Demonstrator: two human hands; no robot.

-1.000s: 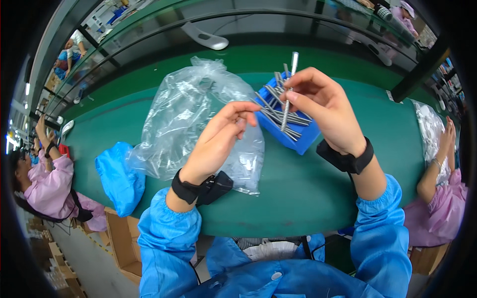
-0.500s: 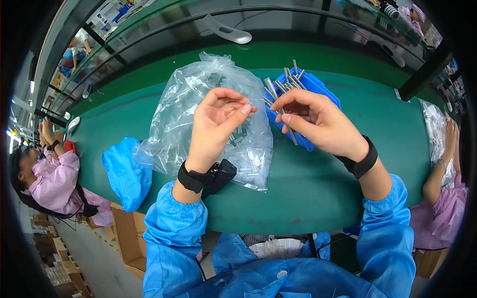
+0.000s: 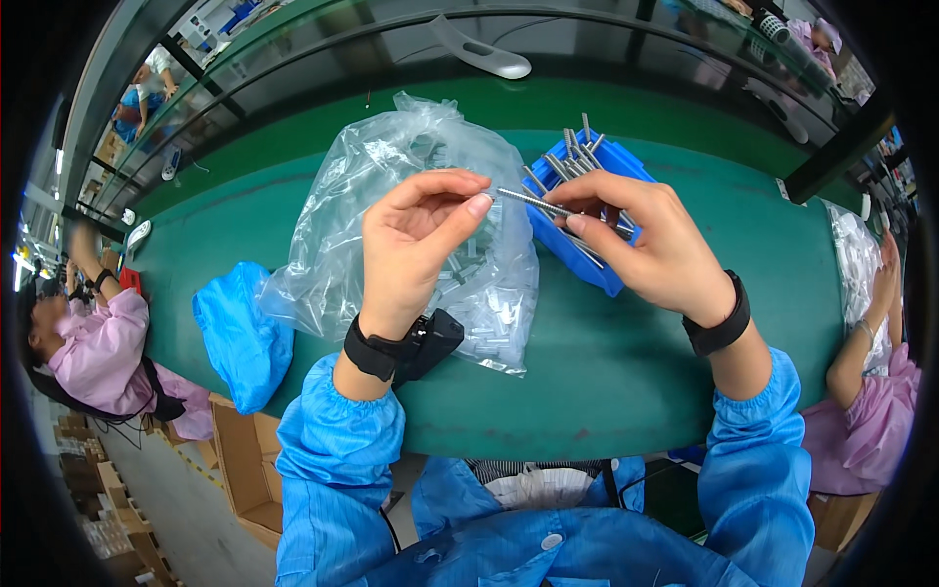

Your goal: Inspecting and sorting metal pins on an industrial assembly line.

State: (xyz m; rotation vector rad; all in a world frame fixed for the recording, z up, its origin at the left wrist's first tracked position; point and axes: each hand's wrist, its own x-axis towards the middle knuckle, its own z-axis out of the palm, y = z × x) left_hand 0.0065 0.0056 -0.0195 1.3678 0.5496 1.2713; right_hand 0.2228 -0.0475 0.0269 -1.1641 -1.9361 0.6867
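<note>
My left hand point(image 3: 411, 240) is closed in a pinch above the clear plastic bag point(image 3: 328, 210). Something tiny may be between thumb and fingertips; it is too small to name. In my right hand point(image 3: 657, 240) a thin ridged metal rod point(image 3: 531, 202) is gripped, a spring or a threaded rod. It points left, its tip close to my left fingertips; contact cannot be made out. Under and beyond my right hand stands a blue bin point(image 3: 626, 166) of similar metal rods point(image 3: 571, 147). Small clear plastic pieces point(image 3: 494, 323) lie in the bag.
A blue cloth bundle point(image 3: 245, 338) lies left on the green table point(image 3: 587, 411). A black device point(image 3: 435, 342) is by my left wrist. A cardboard box point(image 3: 245, 470) stands below the left edge. Co-workers in pink sit on both sides, one beside a clear bag point(image 3: 853, 264).
The rod in my right hand has swung from steeply slanted to nearly level, its tip now toward my left hand. My left hand has shifted slightly left and stays pinched.
</note>
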